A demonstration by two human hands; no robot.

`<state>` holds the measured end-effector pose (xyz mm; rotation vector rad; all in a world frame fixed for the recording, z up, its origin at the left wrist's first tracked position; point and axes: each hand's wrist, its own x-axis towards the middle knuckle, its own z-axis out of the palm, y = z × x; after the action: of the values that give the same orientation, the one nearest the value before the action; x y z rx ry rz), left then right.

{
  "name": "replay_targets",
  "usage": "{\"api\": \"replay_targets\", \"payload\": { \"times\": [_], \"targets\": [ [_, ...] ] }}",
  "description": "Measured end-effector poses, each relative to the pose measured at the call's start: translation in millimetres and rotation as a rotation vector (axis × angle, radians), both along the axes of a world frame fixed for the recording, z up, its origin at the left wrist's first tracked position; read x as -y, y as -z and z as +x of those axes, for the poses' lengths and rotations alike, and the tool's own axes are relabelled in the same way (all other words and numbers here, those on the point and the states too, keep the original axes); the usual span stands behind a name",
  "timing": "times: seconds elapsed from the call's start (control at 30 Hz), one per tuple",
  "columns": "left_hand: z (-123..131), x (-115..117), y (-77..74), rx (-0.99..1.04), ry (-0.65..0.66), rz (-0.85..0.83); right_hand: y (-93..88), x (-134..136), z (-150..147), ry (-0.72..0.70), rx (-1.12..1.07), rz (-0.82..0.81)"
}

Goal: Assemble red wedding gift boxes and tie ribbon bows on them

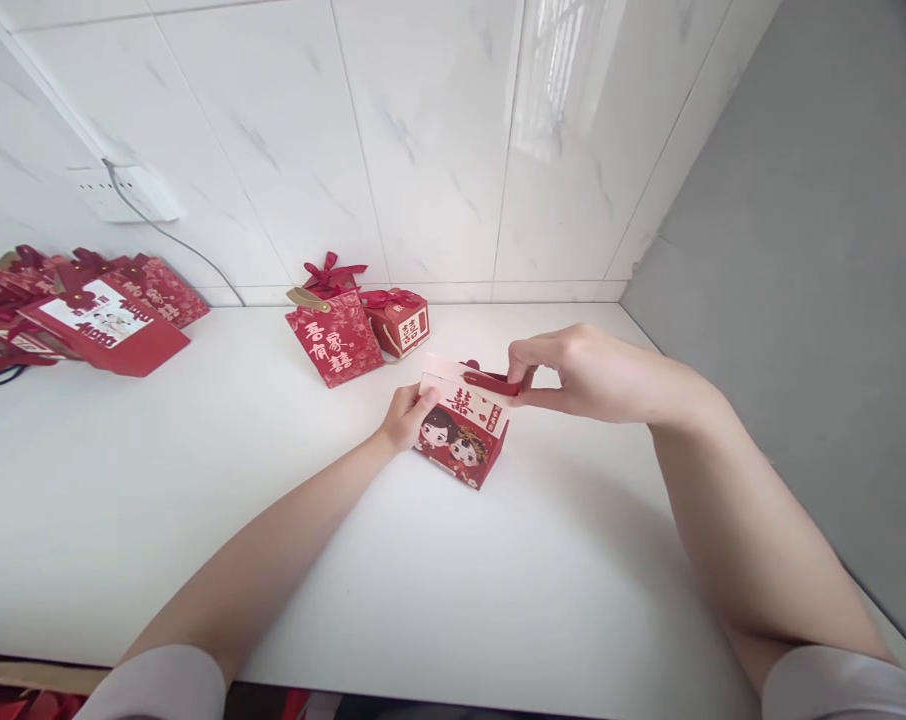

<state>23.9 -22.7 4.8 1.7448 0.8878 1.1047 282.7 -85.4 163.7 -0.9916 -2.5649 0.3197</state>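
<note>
A red and cream paper gift box with two cartoon figures and a double-happiness character stands slightly tilted in front of me. My left hand grips its left side, thumb on the front face. At the box's upper right, my right hand pinches a dark red strap or flap between thumb and fingers. What the strap joins to behind the box is hidden. Just beyond, a flat red gift bag with white characters leans near a small red box tied with ribbon.
Several red gift bags and boxes lie in a pile at the left by the wall. A grey cable runs down from a wall socket. The white table meets a tiled wall and a grey panel. More red items show below the table's front edge.
</note>
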Motion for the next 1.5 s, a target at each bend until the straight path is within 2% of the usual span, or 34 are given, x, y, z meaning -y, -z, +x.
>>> {"api": "replay_targets", "payload": {
  "times": [0.13, 0.2, 0.3, 0.43, 0.6, 0.77, 0.93, 1.1, 1.23, 1.43, 1.5],
  "targets": [
    [-0.3, -1.8, -1.6, -0.060, -0.218, 0.107, 3.2, -6.4, 2.0, 0.084, -0.009, 0.060],
    [-0.4, -1.7, -2.0, -0.078, -0.286, 0.138, 4.9, -11.2, 4.0, 0.104, -0.007, 0.052],
    [-0.8, -0.6, -1.7, -0.109, -0.330, 0.162, 5.7, -12.7, 3.3, 0.126, 0.004, 0.044],
    [-2.4, -0.6, -1.4, -0.194, -0.403, 0.221, 4.3, -5.5, -3.4, 0.201, 0.027, 0.148],
    [-6.6, -4.1, -2.6, -0.174, -0.463, 0.241, 7.1, -6.5, -5.2, 0.223, -0.093, 0.220],
    [-8.5, -6.1, -2.1, -0.191, -0.471, 0.241, 12.5, -15.0, -2.9, 0.150, -0.049, 0.151],
    [-8.1, -7.6, -0.1, -0.249, -0.467, 0.273, 10.2, -13.9, -0.5, 0.132, -0.031, 0.067],
    [-7.6, -7.7, -0.7, -0.220, -0.449, 0.261, 8.9, -12.1, 0.1, 0.177, -0.058, 0.030],
    [-7.7, -5.9, -1.3, -0.191, -0.422, 0.241, 16.8, -18.3, -7.0, 0.219, -0.089, -0.008],
    [-12.4, -13.7, 6.0, -0.070, -0.309, 0.136, 31.2, -31.5, -18.6, 0.065, -0.175, -0.282],
    [-13.7, -18.5, 9.2, -0.055, -0.261, 0.089, 33.2, -30.9, -22.8, 0.040, -0.190, -0.285]
  ]
}}
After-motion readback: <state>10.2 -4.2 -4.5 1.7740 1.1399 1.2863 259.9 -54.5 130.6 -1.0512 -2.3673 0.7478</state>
